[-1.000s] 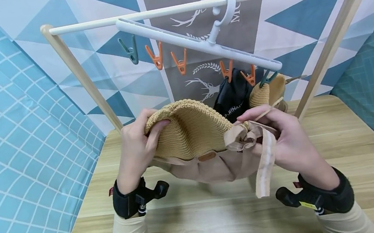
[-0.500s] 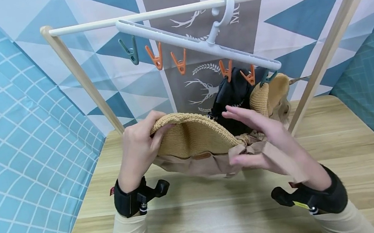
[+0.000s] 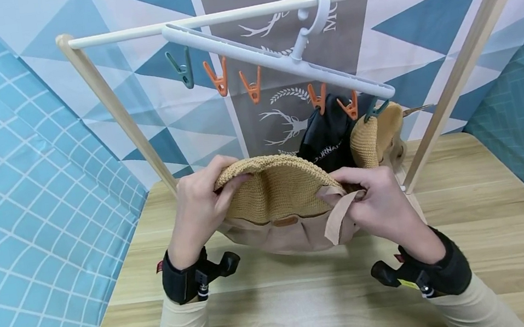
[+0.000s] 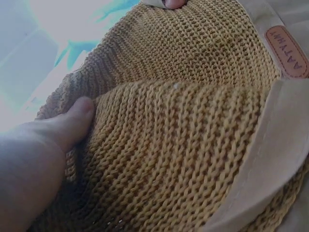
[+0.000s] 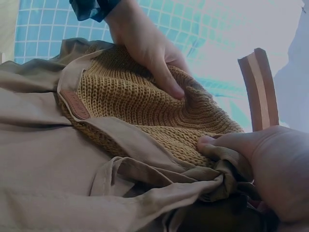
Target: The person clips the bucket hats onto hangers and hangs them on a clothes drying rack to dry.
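Observation:
A sun hat (image 3: pixel 290 187) of mustard knit with a beige fabric part is held up over the table. A small brown label (image 4: pixel 288 52) is sewn where knit meets fabric. My left hand (image 3: pixel 200 207) pinches the knit edge at the left, thumb on the near side. At the other end, my right hand (image 3: pixel 378 198) grips the edge beside a beige ribbon (image 3: pixel 339 218), whose loose end hangs in front. In the right wrist view, knotted fabric (image 5: pixel 229 176) lies by that thumb. The fingers behind the knit are hidden.
Above, a pale hanger (image 3: pixel 278 62) tilts down to the right on a white rod (image 3: pixel 203 21). Orange and teal clips hang from it. A black item (image 3: pixel 325 136) with white lettering and a second knit-and-beige piece (image 3: pixel 366 141) hang at the right. Wooden posts (image 3: pixel 472 64) flank the table (image 3: pixel 301 307).
My right hand loosened off the ribbon knot, spread its fingers, then closed on the hat's right edge. The hat's raised edge dropped slightly. My left hand kept its grip, shifting slightly right.

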`<state>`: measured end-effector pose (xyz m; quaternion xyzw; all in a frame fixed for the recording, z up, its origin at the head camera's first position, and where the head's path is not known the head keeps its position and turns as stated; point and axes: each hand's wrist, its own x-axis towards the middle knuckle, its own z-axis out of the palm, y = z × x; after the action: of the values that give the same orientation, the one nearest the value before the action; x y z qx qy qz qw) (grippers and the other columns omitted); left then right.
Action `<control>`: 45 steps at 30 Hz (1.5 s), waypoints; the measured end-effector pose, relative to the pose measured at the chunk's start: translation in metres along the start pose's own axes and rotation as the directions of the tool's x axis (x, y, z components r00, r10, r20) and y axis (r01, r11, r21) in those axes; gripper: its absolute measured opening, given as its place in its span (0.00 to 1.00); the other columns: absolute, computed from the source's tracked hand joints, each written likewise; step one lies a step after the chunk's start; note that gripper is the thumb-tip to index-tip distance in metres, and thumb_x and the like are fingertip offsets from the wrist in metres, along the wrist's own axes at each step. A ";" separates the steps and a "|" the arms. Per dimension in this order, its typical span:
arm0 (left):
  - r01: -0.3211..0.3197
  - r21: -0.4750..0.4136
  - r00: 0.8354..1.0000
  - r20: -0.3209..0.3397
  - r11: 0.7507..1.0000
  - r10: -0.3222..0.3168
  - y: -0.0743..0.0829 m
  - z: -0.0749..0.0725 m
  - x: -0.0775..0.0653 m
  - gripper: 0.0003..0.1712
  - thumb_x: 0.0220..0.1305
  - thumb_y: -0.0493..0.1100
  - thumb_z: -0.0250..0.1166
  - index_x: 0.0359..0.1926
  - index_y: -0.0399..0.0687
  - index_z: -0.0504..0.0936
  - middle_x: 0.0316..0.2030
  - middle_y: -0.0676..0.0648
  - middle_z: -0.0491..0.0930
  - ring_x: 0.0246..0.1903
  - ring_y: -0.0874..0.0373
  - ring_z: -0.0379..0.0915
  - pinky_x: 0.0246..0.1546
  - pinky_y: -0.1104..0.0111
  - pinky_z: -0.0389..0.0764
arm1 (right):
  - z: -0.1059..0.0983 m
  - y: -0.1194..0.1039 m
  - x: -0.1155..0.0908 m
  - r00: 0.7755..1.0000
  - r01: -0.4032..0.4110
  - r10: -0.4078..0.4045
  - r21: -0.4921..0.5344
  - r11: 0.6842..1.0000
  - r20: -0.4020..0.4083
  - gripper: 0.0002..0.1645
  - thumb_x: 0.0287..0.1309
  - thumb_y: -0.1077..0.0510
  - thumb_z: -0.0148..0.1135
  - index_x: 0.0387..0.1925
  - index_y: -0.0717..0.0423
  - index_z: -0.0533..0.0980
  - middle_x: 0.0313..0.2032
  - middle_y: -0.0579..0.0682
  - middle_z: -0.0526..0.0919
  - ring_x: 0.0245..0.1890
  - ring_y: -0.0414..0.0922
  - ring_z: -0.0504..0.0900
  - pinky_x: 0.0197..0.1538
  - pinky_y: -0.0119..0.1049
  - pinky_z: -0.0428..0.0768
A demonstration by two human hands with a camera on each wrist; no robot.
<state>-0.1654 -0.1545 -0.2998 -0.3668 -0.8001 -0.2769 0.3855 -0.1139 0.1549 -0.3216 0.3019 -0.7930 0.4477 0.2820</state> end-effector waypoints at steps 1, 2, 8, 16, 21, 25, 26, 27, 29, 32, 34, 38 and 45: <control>0.008 -0.009 1.000 0.006 1.000 -0.008 0.000 -0.002 0.000 0.30 0.82 0.65 0.59 0.49 0.43 0.87 0.34 0.44 0.93 0.23 0.54 0.84 0.26 0.61 0.78 | 0.000 0.000 0.000 1.000 -0.013 0.013 0.007 1.000 -0.003 0.14 0.56 0.75 0.79 0.37 0.55 0.91 0.26 0.44 0.86 0.22 0.25 0.68 0.27 0.21 0.63; 0.018 -0.019 1.000 0.014 1.000 -0.017 -0.001 -0.004 -0.001 0.31 0.81 0.67 0.60 0.50 0.42 0.87 0.35 0.44 0.93 0.25 0.53 0.86 0.28 0.60 0.80 | 0.000 0.000 0.000 1.000 -0.030 0.031 0.014 0.999 -0.006 0.14 0.57 0.76 0.78 0.36 0.55 0.91 0.26 0.44 0.86 0.22 0.25 0.68 0.27 0.21 0.63; 0.125 -0.034 0.975 0.188 0.992 -0.116 -0.007 -0.024 -0.006 0.35 0.62 0.62 0.85 0.59 0.45 0.88 0.40 0.46 0.94 0.31 0.56 0.86 0.33 0.63 0.79 | -0.002 -0.003 0.000 0.991 -0.135 0.135 0.028 0.990 -0.020 0.12 0.59 0.75 0.77 0.38 0.58 0.92 0.28 0.49 0.91 0.21 0.26 0.71 0.24 0.23 0.65; 0.118 0.006 0.946 0.303 0.993 -0.115 -0.013 -0.030 -0.008 0.17 0.56 0.39 0.88 0.42 0.45 0.89 0.31 0.49 0.92 0.25 0.61 0.82 0.29 0.66 0.76 | -0.001 -0.004 0.000 0.985 -0.169 0.170 0.031 0.985 -0.039 0.12 0.59 0.75 0.76 0.38 0.58 0.91 0.29 0.50 0.91 0.22 0.27 0.74 0.24 0.23 0.68; 0.087 0.017 0.960 0.266 0.996 -0.088 -0.012 -0.026 -0.005 0.17 0.56 0.39 0.88 0.38 0.45 0.86 0.26 0.50 0.88 0.22 0.61 0.76 0.27 0.67 0.73 | -0.003 -0.003 0.000 0.985 -0.169 0.170 0.036 0.985 -0.039 0.12 0.59 0.76 0.76 0.37 0.57 0.91 0.29 0.50 0.91 0.22 0.28 0.75 0.24 0.23 0.68; 0.077 0.033 0.965 0.248 0.997 -0.083 -0.013 -0.026 -0.007 0.18 0.56 0.38 0.88 0.38 0.44 0.85 0.26 0.49 0.88 0.22 0.58 0.80 0.27 0.65 0.75 | -0.003 -0.004 0.000 0.983 -0.179 0.180 0.034 0.983 -0.033 0.12 0.59 0.75 0.75 0.37 0.56 0.91 0.29 0.49 0.91 0.23 0.29 0.76 0.25 0.24 0.69; 0.076 0.039 0.966 0.243 0.996 -0.083 -0.014 -0.026 -0.007 0.18 0.56 0.38 0.88 0.38 0.44 0.85 0.26 0.48 0.88 0.22 0.57 0.80 0.27 0.64 0.76 | -0.003 -0.004 0.000 0.982 -0.185 0.186 0.031 0.982 -0.032 0.13 0.59 0.76 0.75 0.37 0.56 0.91 0.29 0.48 0.90 0.24 0.29 0.76 0.26 0.24 0.69; 0.076 0.046 0.968 0.236 0.996 -0.085 -0.014 -0.027 -0.008 0.18 0.56 0.38 0.88 0.39 0.44 0.85 0.26 0.48 0.88 0.22 0.57 0.81 0.27 0.64 0.76 | -0.003 -0.004 0.001 0.981 -0.192 0.193 0.030 0.981 -0.031 0.13 0.59 0.76 0.75 0.37 0.56 0.91 0.29 0.48 0.90 0.24 0.30 0.76 0.26 0.24 0.69; 0.081 0.061 0.970 0.224 0.995 -0.092 -0.015 -0.027 -0.009 0.18 0.57 0.38 0.87 0.40 0.43 0.85 0.26 0.48 0.87 0.22 0.56 0.80 0.27 0.63 0.76 | -0.004 -0.004 0.001 0.977 -0.210 0.211 0.027 0.977 -0.029 0.13 0.59 0.76 0.74 0.37 0.55 0.90 0.29 0.48 0.90 0.26 0.31 0.77 0.27 0.24 0.69; 0.094 0.073 0.972 0.207 0.993 -0.107 -0.017 -0.030 -0.009 0.17 0.59 0.38 0.87 0.41 0.44 0.85 0.26 0.49 0.85 0.22 0.58 0.78 0.27 0.64 0.75 | -0.004 -0.004 0.003 0.973 -0.228 0.229 0.030 0.973 -0.027 0.12 0.60 0.75 0.75 0.37 0.56 0.90 0.30 0.49 0.91 0.28 0.31 0.79 0.29 0.24 0.71; 0.106 0.078 0.973 0.195 0.991 -0.120 -0.018 -0.032 -0.010 0.15 0.60 0.36 0.86 0.41 0.45 0.86 0.27 0.49 0.87 0.22 0.58 0.78 0.28 0.65 0.74 | -0.004 -0.004 0.003 0.972 -0.230 0.231 0.033 0.973 -0.031 0.11 0.60 0.75 0.76 0.38 0.57 0.90 0.31 0.50 0.92 0.29 0.31 0.80 0.30 0.23 0.72; 0.156 0.052 0.973 0.162 0.986 -0.162 -0.021 -0.038 -0.012 0.15 0.59 0.25 0.80 0.43 0.44 0.89 0.31 0.47 0.93 0.26 0.56 0.85 0.33 0.69 0.79 | -0.006 -0.003 0.004 0.970 -0.236 0.238 0.047 0.971 -0.045 0.10 0.61 0.74 0.77 0.40 0.59 0.91 0.33 0.52 0.93 0.30 0.30 0.82 0.33 0.23 0.74; 0.176 -0.042 0.981 0.085 0.984 -0.172 -0.026 -0.040 -0.011 0.20 0.58 0.17 0.68 0.44 0.40 0.89 0.34 0.44 0.94 0.33 0.61 0.87 0.42 0.83 0.75 | -0.007 -0.006 0.004 0.967 -0.251 0.254 0.088 0.964 -0.030 0.09 0.64 0.71 0.78 0.44 0.60 0.91 0.38 0.58 0.95 0.35 0.29 0.89 0.38 0.23 0.82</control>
<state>-0.1645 -0.2025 -0.2905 -0.3156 -0.8371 -0.3139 0.3179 -0.1111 0.1581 -0.3124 0.2007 -0.7995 0.5190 0.2262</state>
